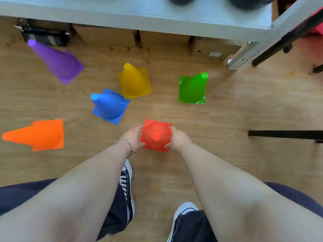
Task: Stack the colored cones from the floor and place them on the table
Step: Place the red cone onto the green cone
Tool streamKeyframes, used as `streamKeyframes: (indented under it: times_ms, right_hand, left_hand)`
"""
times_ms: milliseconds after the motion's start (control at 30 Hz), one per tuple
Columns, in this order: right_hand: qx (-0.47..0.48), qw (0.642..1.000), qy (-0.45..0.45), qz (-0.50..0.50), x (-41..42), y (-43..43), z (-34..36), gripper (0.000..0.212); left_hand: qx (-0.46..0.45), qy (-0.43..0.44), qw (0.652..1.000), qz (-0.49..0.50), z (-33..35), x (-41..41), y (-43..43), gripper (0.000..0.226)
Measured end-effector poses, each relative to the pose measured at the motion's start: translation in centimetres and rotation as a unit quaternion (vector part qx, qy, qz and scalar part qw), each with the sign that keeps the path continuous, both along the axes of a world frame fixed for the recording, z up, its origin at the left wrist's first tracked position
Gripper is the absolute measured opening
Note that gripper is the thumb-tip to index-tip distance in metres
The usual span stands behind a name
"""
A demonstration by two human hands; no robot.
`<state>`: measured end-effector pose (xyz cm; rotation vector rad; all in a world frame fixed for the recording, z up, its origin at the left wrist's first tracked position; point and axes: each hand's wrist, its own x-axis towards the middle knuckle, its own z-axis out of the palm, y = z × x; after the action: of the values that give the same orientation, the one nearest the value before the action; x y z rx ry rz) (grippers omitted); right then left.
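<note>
A red cone [156, 136] stands on the wooden floor right below me, tip pointing up at the camera. My left hand [133, 137] grips the left edge of its square base and my right hand [178, 137] grips the right edge. Beyond it stand a blue cone [109, 106], a yellow cone [133, 81] and a green cone [192, 89]. A purple cone [57, 61] is at the far left and an orange cone [37, 135] at the near left. The grey table [139, 14] runs across the top of the view.
Cardboard boxes [215, 48] and a dark bag [46, 37] sit under the table. A table leg [243, 58] stands at the right, with black furniture legs [286, 135] beyond it. Dark round objects [248, 2] rest on the table's far side. My shoes [127, 187] are below.
</note>
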<state>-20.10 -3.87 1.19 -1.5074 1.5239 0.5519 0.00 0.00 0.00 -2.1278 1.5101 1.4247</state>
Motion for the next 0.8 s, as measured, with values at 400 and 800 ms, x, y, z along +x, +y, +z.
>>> streamKeyframes:
  times_ms: [400, 800]
  right_hand:
    - [-0.009, 0.999, -0.014, 0.051, 0.3, 0.2, -3.6, 0.101]
    - [-0.022, 0.992, -0.105, 0.072, -2.2, -4.3, 0.2, 0.084]
  left_hand:
    - [0.004, -0.02, 0.998, -0.055, -3.4, -0.6, -0.6, 0.085]
    - [-0.077, 0.079, 0.993, 0.03, -0.2, -1.1, -3.0, 0.065]
